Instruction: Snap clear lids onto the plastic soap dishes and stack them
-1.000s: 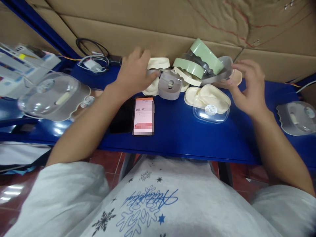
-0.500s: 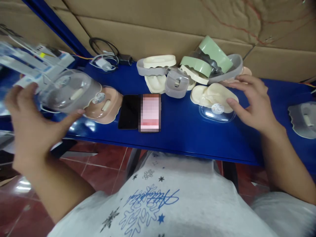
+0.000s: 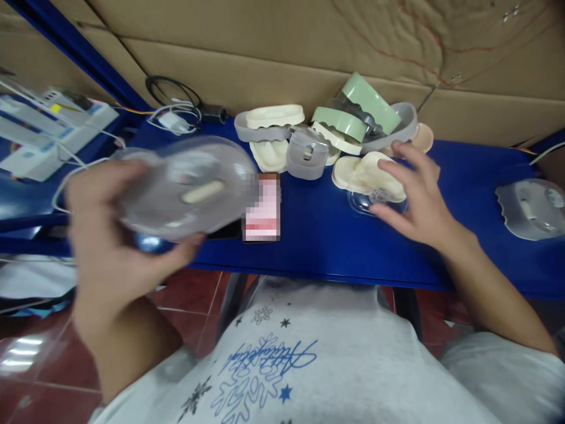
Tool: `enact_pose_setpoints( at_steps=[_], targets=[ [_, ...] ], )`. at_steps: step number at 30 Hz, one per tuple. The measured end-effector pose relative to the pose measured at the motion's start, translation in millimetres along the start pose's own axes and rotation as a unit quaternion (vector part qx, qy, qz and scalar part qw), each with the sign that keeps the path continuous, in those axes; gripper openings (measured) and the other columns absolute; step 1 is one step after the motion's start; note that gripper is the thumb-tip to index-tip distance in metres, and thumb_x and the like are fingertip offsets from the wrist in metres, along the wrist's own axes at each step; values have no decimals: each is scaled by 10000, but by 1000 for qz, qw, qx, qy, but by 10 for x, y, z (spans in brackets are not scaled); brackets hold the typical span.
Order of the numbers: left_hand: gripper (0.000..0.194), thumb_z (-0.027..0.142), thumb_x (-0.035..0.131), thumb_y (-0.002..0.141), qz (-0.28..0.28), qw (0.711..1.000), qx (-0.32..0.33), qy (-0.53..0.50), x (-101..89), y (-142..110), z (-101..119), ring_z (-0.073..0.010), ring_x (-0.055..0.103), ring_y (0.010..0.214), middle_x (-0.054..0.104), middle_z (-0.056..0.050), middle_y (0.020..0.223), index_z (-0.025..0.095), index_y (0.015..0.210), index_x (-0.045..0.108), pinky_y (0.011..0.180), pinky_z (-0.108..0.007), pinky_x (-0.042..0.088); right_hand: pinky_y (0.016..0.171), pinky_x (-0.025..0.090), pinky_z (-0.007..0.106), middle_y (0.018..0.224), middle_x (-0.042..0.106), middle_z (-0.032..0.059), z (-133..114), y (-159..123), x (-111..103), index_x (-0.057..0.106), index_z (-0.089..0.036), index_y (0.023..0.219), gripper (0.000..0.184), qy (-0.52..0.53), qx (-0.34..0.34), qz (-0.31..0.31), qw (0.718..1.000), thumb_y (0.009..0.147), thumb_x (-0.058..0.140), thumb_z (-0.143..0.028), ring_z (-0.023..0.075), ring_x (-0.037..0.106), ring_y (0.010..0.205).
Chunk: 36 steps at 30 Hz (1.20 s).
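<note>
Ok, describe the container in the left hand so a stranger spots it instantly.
Start at the blue table and go left to the left hand. It grips a see-through greyish container with a pale oblong bar. The similar container at far right rests on the table; this one is held.

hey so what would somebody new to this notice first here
Probably the see-through box, blurred in the left hand at left. Next, the bright phone mid-table, partly overlapped by that box. Then two green pieces farther back, right of centre, near the cardboard wall.
</note>
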<state>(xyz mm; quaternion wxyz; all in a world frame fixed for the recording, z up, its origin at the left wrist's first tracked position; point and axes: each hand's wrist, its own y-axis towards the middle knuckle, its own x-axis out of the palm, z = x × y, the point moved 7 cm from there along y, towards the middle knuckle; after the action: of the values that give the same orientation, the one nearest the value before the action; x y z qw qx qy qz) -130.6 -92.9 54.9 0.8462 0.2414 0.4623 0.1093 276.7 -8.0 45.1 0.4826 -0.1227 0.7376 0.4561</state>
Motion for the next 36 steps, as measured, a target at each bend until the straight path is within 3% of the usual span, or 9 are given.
enact_pose_setpoints(
  at_steps=[3,9,13,17,21,25,28,32,36],
  targets=[
    [873,505,834,809,-62,977,197,-56,381,223,656,-429,613,1333,617,-82,1483,462,1615,500,1142,-672,524,1250,348,767,1766,352,157,-328,14,70,327,-420,1717,914,59,-47,-34,997,952,755,-678,500,386,1604],
    [780,383,777,963,-153,930,306,-135,842,597,1086,-363,542,1519,552,-160,1609,319,1656,424,1236,-581,533,1347,321,658,1786,366,104,-580,236,123,401,-400,1708,735,131,-93,-82,984,1048,696,-538,372,301,1679],
    [866,414,794,968,-141,940,240,-196,973,756,848,-384,500,1570,463,-132,1715,350,1701,338,1273,-601,504,1329,381,592,1734,475,64,-374,629,78,516,-355,1662,609,179,-68,-70,979,1088,645,-513,340,437,1615],
    [1014,645,796,931,-47,963,172,-203,1000,867,442,-363,480,1587,366,-74,1761,440,1726,200,1242,-558,542,1318,412,540,1641,591,21,-148,1138,58,623,-348,1577,548,153,-21,-27,988,1074,634,-565,313,523,1550],
    [953,713,789,903,63,979,165,-99,832,1009,126,-352,564,1468,513,-80,1596,326,1657,354,1230,-568,500,1310,427,533,1596,628,-31,17,1589,224,649,-382,1510,517,16,83,-20,996,1056,600,-623,301,551,1493],
    [753,754,631,967,269,943,187,-66,457,1046,-94,-307,573,1317,560,-63,1363,256,1523,528,1170,-560,475,1095,581,527,1384,760,-5,74,1787,564,699,-348,1388,480,-61,159,-61,983,1077,509,-659,301,684,1238],
    [644,733,590,1008,354,913,192,-67,354,1002,-169,-285,560,1275,525,-40,1266,294,1478,562,1153,-541,458,1020,580,529,1361,753,109,49,1807,800,722,-220,1330,504,-118,172,-88,974,1090,504,-606,341,680,1205],
    [668,724,634,988,320,930,173,-61,478,1000,-134,-302,544,1306,516,-58,1293,285,1480,525,1172,-561,451,1138,492,568,1492,679,125,55,1766,976,658,-196,1424,564,-129,192,-120,965,1061,554,-614,354,618,1308],
    [699,715,668,992,246,953,166,-65,644,1029,-106,-297,539,1357,494,-80,1379,300,1511,451,1203,-558,459,1197,451,622,1691,511,104,92,1735,903,498,-217,1628,691,-93,189,-97,973,1063,559,-610,393,539,1442]
  ],
)
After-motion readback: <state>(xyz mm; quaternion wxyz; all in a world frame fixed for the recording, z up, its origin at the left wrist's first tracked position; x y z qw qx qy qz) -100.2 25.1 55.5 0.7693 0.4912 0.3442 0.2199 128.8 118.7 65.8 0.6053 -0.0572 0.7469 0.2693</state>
